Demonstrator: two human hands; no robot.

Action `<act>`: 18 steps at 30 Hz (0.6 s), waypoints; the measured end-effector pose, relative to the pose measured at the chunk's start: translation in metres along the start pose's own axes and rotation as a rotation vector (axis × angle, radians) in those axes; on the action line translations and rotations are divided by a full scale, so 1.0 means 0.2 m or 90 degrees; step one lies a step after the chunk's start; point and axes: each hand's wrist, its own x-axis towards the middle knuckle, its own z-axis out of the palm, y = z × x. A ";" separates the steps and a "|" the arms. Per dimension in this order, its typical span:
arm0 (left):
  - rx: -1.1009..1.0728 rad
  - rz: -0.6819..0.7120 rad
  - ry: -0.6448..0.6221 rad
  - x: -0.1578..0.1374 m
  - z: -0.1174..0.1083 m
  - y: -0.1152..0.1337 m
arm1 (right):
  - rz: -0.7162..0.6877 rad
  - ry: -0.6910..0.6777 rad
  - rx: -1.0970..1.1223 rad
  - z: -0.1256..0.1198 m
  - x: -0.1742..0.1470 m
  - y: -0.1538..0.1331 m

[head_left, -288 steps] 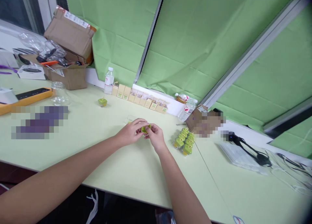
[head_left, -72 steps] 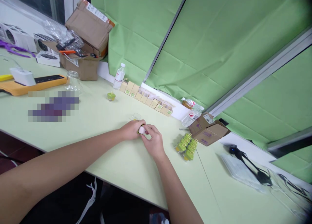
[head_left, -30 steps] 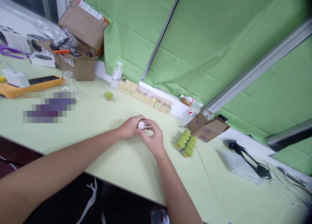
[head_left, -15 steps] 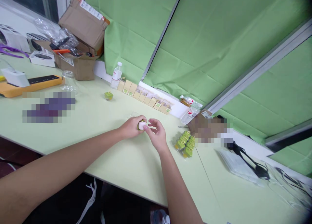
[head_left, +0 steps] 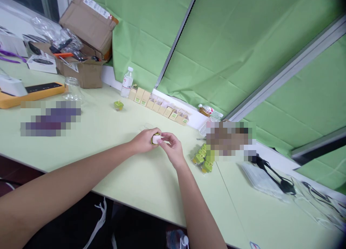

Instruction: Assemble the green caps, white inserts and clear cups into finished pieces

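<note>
My left hand (head_left: 143,140) is closed around a small white-faced thing (head_left: 156,139) with a dark and yellow rim; its exact kind is unclear. My right hand (head_left: 172,148) meets it from the right, thumb and forefinger pinched at the edge of the white face. Just behind the left hand lies a clear, see-through piece (head_left: 147,126) on the table, partly hidden. To the right of both hands stand several small green-capped containers (head_left: 200,155) in rows. A single similar green-topped container (head_left: 118,105) stands apart, to the left.
A row of small cardboard boxes (head_left: 159,105) runs along the back edge beside a water bottle (head_left: 127,83). At left are a glass jar (head_left: 72,88), an orange power strip (head_left: 40,94) and an open carton (head_left: 86,72). Cables and a plastic bag (head_left: 265,180) lie at right.
My right fingers have closed in on the white-faced thing, where the forefinger stood apart before. The left hand keeps its hold. The whole view has shifted slightly.
</note>
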 end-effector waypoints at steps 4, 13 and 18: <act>0.025 -0.004 0.009 0.00 0.00 0.00 | 0.025 0.056 -0.045 -0.03 0.01 0.04; -0.009 -0.005 0.014 0.01 0.01 0.01 | 0.067 0.013 -0.012 -0.01 0.02 0.06; -0.005 -0.016 0.003 0.01 0.00 0.00 | 0.065 -0.020 0.030 0.00 0.00 0.01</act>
